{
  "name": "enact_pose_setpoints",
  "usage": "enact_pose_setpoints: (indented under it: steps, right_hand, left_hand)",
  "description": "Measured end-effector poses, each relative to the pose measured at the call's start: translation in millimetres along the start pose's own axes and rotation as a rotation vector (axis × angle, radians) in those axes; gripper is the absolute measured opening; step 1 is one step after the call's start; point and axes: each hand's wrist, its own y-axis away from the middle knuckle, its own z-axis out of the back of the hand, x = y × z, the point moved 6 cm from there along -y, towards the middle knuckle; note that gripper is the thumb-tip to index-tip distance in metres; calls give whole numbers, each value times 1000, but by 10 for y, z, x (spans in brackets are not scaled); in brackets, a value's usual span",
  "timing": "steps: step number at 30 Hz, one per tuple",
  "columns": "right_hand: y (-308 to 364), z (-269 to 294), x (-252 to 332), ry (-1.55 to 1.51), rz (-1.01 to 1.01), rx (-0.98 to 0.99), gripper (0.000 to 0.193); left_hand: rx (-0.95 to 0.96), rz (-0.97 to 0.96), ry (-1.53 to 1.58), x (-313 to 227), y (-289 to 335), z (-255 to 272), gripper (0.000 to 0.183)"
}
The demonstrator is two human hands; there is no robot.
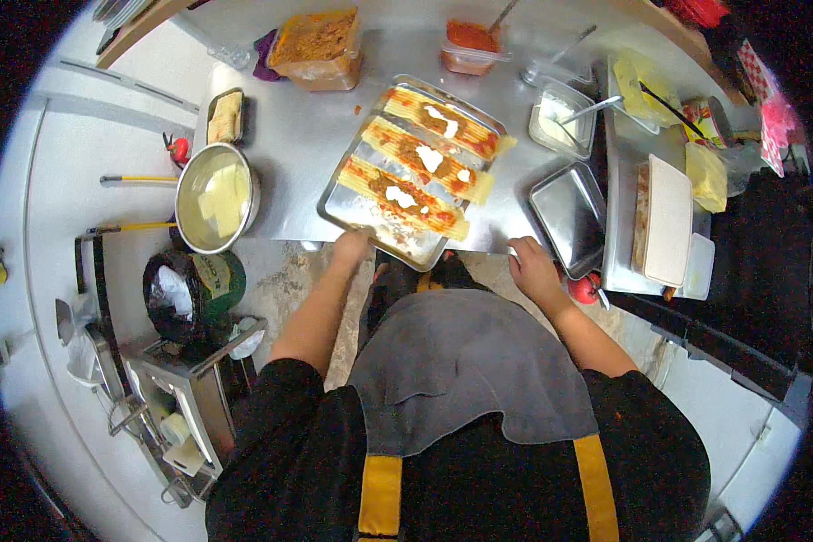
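Note:
A metal baking tray lies at an angle on the steel table, its near corner jutting past the front edge. On it are three strips of ridged pasta sheets topped with red sauce, browned filling and white dollops. My left hand is closed at the tray's near left rim, its fingertips partly hidden. At the table's front edge, right of the tray, my right hand has its fingers curled. A small pale bit shows by its fingertips, too small to name. An empty metal pan lies just beyond that hand.
A metal bowl with pale yellow sheets stands left, near a small filled loaf pan. Along the back are tubs of brown filling and red sauce. A white cream tub with a spoon sits right, beside a pale flat lid.

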Motion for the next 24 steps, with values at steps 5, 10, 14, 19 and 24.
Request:
enact_pose_setpoints:
  steps: [5,10,14,19,24]
  right_hand:
    - [-236,-154,337,75,164,84,37]
    - [-596,-470,818,167,270,200,52]
    - [-937,-654,1181,53,396,140,60]
    - [-1163,-1020,1320,257,451,253,37]
    - [-1200,-1136,1255,228,439,351,16]
  left_hand:
    - [37,-139,-159,258,-306,405,32]
    - [-48,117,-46,415,-619,905,37]
    - [-513,281,220,115,-283,1362,30]
    - [-267,-241,198,-541,247,1061,29]
    - [-170,-634,170,-1043,448,690,26]
